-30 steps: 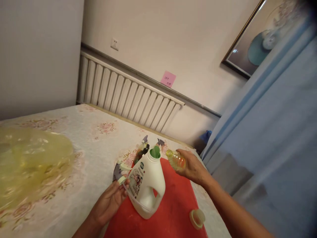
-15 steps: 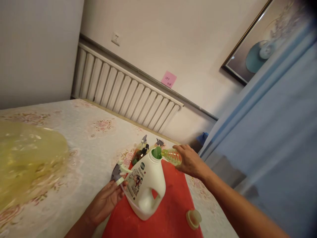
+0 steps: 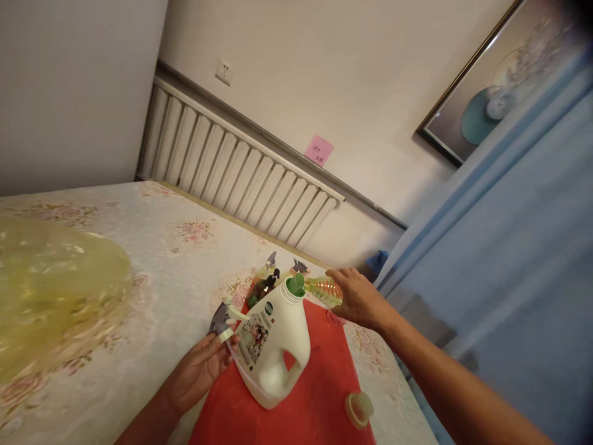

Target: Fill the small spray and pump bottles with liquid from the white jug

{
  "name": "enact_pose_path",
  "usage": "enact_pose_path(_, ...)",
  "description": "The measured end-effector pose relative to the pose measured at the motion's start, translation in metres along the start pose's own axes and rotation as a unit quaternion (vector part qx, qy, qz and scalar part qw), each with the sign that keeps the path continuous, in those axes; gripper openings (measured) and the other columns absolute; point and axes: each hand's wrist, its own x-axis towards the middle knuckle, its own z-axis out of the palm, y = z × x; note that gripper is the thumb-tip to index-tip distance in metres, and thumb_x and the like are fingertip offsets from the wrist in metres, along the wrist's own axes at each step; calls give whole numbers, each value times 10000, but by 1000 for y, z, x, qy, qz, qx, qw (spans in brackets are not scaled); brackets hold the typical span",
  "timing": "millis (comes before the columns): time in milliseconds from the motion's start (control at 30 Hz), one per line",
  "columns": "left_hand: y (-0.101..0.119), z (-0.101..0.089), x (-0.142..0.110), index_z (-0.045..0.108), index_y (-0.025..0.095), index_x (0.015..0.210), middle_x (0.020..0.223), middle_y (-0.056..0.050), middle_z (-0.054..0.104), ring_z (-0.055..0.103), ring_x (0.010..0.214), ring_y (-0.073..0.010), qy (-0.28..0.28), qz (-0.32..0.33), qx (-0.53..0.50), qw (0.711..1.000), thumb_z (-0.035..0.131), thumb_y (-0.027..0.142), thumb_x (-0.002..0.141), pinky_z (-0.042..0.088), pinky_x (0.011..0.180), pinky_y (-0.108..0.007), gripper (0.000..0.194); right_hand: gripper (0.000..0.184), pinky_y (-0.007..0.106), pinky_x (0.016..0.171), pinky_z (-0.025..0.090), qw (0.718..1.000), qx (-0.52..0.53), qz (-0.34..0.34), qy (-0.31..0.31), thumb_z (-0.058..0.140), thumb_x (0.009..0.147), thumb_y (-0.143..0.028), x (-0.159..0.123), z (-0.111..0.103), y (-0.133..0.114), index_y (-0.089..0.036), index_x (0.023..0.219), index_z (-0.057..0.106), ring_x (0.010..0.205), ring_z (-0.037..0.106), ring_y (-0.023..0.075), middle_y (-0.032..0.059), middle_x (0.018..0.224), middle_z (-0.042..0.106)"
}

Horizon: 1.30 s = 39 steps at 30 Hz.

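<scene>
A white detergent jug (image 3: 273, 346) with a green spout stands tilted on a red mat (image 3: 319, 395). My left hand (image 3: 201, 368) is closed on a grey-and-white spray nozzle (image 3: 225, 320) and rests against the jug's labelled side. My right hand (image 3: 359, 298) grips a small clear bottle of yellow liquid (image 3: 324, 289), laid almost level with its mouth at the jug's green spout.
A pale round cap (image 3: 359, 409) lies on the mat's right edge. Several spray bottles (image 3: 269, 278) stand behind the jug. A yellow translucent shape (image 3: 55, 290) fills the left of the flowered tablecloth. A radiator (image 3: 231, 179) lines the wall; a blue curtain (image 3: 509, 259) hangs right.
My right hand has moved the small bottle left and tipped it from slanted to nearly level, bringing its mouth to the jug's spout. My left hand has stayed by the jug.
</scene>
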Motion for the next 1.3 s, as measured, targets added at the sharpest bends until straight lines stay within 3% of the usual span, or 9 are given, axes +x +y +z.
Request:
enact_pose_path(167,-3,-9,5,675,155,1047,957,-92,741,699,825,-158,-6,3,2,1000,734,164,795,563,706,-239,259,655,335,888,404,1000,-10,1,-15,641,657,-159,2,-3,1,-154,1299,514,1069,514,277,130,1185,610)
enact_pose_path(1300,-1,-9,4,686,173,1093,979,-88,745,694,823,-155,-19,-9,-4,1000,753,218,792,560,697,-231,313,669,338,868,366,995,-92,-7,-23,603,633,-132,13,-19,3,-178,1293,506,1040,504,273,120,1145,617)
